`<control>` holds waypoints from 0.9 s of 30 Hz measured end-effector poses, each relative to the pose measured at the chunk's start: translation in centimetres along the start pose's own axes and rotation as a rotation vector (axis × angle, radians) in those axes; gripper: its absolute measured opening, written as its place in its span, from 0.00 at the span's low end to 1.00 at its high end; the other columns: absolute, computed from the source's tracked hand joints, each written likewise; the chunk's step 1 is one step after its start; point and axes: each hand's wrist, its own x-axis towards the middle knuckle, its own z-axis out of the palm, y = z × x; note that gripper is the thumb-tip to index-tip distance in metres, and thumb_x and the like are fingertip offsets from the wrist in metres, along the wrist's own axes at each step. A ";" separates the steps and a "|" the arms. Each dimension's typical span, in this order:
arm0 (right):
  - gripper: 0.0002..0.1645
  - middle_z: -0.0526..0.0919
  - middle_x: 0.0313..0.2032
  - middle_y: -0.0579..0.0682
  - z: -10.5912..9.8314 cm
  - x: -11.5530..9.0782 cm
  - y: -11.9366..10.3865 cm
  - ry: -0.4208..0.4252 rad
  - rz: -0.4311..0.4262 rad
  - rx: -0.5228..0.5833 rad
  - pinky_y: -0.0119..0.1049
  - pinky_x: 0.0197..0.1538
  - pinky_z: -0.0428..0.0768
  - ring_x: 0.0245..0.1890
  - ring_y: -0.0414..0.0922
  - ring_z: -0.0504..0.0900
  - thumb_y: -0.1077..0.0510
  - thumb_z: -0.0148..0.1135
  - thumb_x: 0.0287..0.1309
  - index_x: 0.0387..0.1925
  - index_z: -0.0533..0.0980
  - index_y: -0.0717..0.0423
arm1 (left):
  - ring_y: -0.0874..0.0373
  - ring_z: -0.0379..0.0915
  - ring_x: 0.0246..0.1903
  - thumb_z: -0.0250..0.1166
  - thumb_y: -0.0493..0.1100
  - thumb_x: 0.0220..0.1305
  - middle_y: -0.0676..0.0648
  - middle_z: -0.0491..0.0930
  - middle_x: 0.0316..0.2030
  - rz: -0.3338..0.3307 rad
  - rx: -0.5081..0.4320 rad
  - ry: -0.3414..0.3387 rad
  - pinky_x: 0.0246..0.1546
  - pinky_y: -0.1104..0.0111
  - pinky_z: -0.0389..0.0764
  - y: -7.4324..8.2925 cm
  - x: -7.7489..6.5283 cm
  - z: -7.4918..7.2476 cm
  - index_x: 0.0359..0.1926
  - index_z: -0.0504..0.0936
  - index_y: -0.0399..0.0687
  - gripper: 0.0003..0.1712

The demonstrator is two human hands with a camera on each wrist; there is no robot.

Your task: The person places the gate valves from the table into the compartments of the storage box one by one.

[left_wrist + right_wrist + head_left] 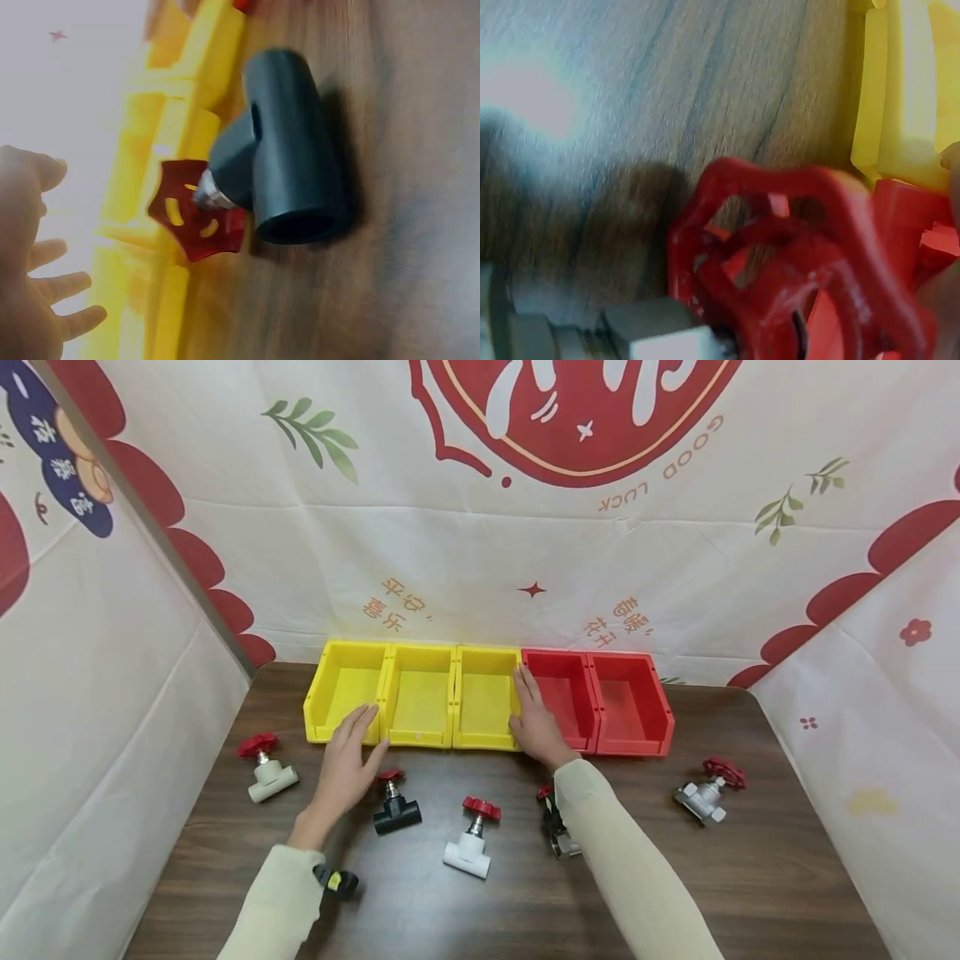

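Observation:
My left hand (pixel 347 768) is held with fingers extended, in front of the leftmost yellow bin (pixel 317 697) and close to a black tee-shaped valve (pixel 397 815) with a red handwheel (pixel 196 214). My right hand (pixel 537 720) reaches over the join between the third yellow bin (pixel 486 739) and the first red bin (pixel 588 745), fingers straight; whether it touches a rim I cannot tell. Below the right forearm lies a metal valve (pixel 561 839), partly hidden by the sleeve; a red handwheel (pixel 780 247) looms large in the right wrist view. Neither hand holds anything.
A beige valve (pixel 272 778) lies at the left, a white valve (pixel 468 853) in the front middle and a silver valve (pixel 703 797) at the right. Another yellow bin (pixel 420 737) and a second red bin (pixel 633 747) complete the row, before a printed cloth backdrop (pixel 465 552).

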 end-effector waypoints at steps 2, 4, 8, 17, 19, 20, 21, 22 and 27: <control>0.58 0.32 0.73 0.33 0.0 0.2 0.0 -0.018 -0.017 -0.024 0.42 0.39 0.82 0.44 0.51 0.75 0.61 0.61 0.56 0.75 0.36 0.32 | 0.42 0.59 0.63 0.62 0.41 0.65 0.38 0.65 0.64 0.029 -0.037 0.071 0.60 0.45 0.60 0.4 -1.7 -0.6 0.67 0.66 0.40 0.31; 0.57 0.31 0.73 0.32 -0.2 0.3 0.0 -0.042 -0.029 -0.054 0.38 0.37 0.82 0.40 0.49 0.76 0.60 0.62 0.56 0.75 0.39 0.35 | 0.43 0.61 0.62 0.64 0.38 0.63 0.38 0.68 0.62 0.050 -0.077 0.124 0.59 0.46 0.61 1.0 -3.6 -1.1 0.65 0.68 0.39 0.30; 0.54 0.32 0.73 0.34 -0.9 0.5 0.3 -0.088 -0.055 -0.095 0.35 0.38 0.82 0.34 0.45 0.77 0.57 0.66 0.52 0.75 0.47 0.40 | 0.46 0.65 0.59 0.65 0.33 0.60 0.41 0.71 0.60 0.028 -0.127 0.179 0.57 0.52 0.65 2.1 -6.9 -1.4 0.64 0.71 0.42 0.30; 0.48 0.34 0.73 0.32 -1.6 1.5 2.0 -0.104 -0.112 -0.177 0.42 0.39 0.82 0.31 0.46 0.77 0.53 0.65 0.51 0.71 0.55 0.41 | 0.51 0.67 0.58 0.63 0.34 0.63 0.46 0.73 0.58 -0.130 -0.210 0.196 0.58 0.80 0.60 2.2 -9.6 -0.4 0.63 0.73 0.46 0.26; 0.45 0.35 0.73 0.30 -1.3 1.6 2.2 -0.090 -0.113 -0.139 0.44 0.40 0.81 0.36 0.48 0.78 0.55 0.65 0.50 0.69 0.58 0.40 | 0.52 0.68 0.58 0.64 0.33 0.62 0.48 0.73 0.58 -0.142 -0.209 0.204 0.57 0.80 0.60 2.2 -10.0 -0.4 0.62 0.73 0.48 0.27; 0.44 0.36 0.72 0.29 -1.1 1.7 2.2 -0.075 -0.108 -0.114 0.45 0.41 0.81 0.40 0.48 0.77 0.55 0.65 0.49 0.68 0.60 0.40 | 0.52 0.68 0.58 0.64 0.33 0.62 0.48 0.73 0.58 -0.147 -0.210 0.208 0.57 0.81 0.60 2.1 -10.1 -0.4 0.62 0.73 0.49 0.27; 0.43 0.36 0.72 0.28 -1.0 1.7 2.2 -0.061 -0.103 -0.087 0.46 0.43 0.81 0.45 0.49 0.75 0.55 0.66 0.49 0.67 0.61 0.39 | 0.53 0.68 0.58 0.64 0.33 0.62 0.48 0.73 0.58 -0.148 -0.206 0.209 0.57 0.81 0.60 2.2 -10.2 -0.5 0.62 0.73 0.51 0.27; 0.42 0.37 0.72 0.27 -0.8 1.8 2.2 -0.047 -0.100 -0.062 0.47 0.44 0.81 0.48 0.49 0.74 0.56 0.67 0.48 0.66 0.62 0.39 | 0.53 0.67 0.58 0.64 0.33 0.62 0.48 0.73 0.58 -0.147 -0.199 0.209 0.57 0.81 0.60 2.2 -10.3 -0.5 0.62 0.73 0.51 0.28; 0.41 0.38 0.71 0.25 -0.3 2.0 2.3 -0.021 -0.094 0.013 0.49 0.47 0.80 0.57 0.50 0.68 0.58 0.67 0.47 0.64 0.64 0.39 | 0.51 0.67 0.58 0.65 0.34 0.61 0.47 0.73 0.58 -0.123 -0.148 0.204 0.59 0.77 0.60 2.2 -10.6 -0.5 0.62 0.74 0.49 0.28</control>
